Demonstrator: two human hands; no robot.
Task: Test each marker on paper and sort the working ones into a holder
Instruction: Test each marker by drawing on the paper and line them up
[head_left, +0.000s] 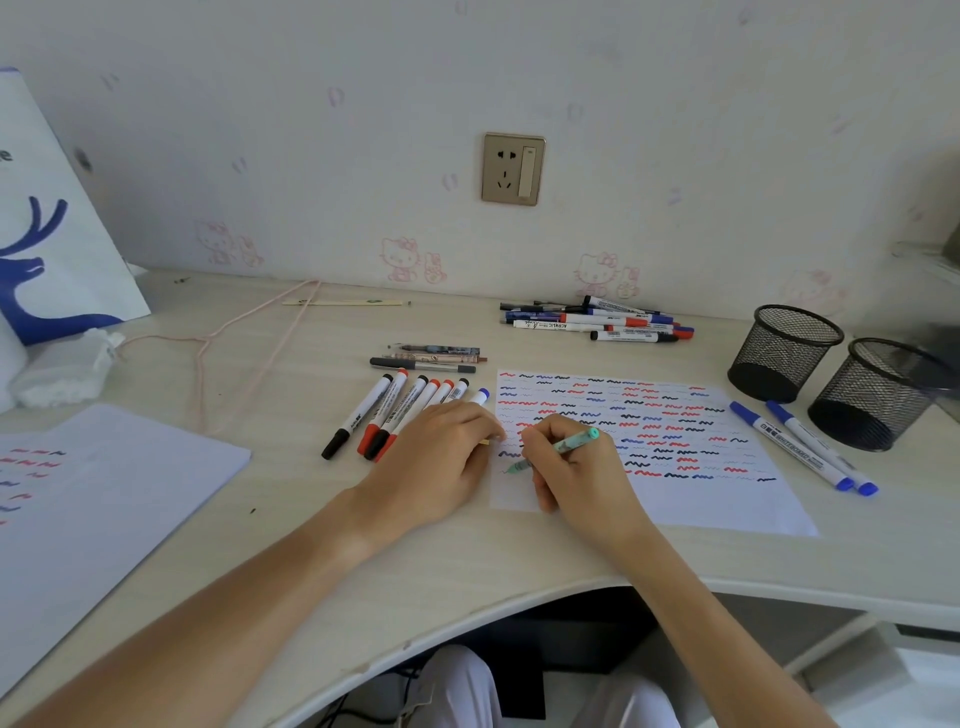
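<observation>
White paper (691, 499) covered in rows of red, blue and black squiggles. Teal pen (563, 448), patterned barrel. Row of white markers (400, 410), caps black, red, one blue. Two white markers (810, 449) with blue caps. Two black mesh holders (831, 374). Pale wood-grain desk (467, 561). White wall (363, 130), faint pink cartoon-cat prints; gold-tone socket (512, 169).

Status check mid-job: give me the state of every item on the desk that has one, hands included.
Teal pen: gripped in right hand, tip on paper.
Left hand: palm down, pressing the white test sheet's left edge.
White test sheet: flat, mostly covered in squiggles.
Two black mesh holders: upright, no markers visible inside.
Two blue whiteboard markers: capped, lying beside the holders.
Marker row: capped, lying beside left hand.
Far marker pile: lying loose.
</observation>
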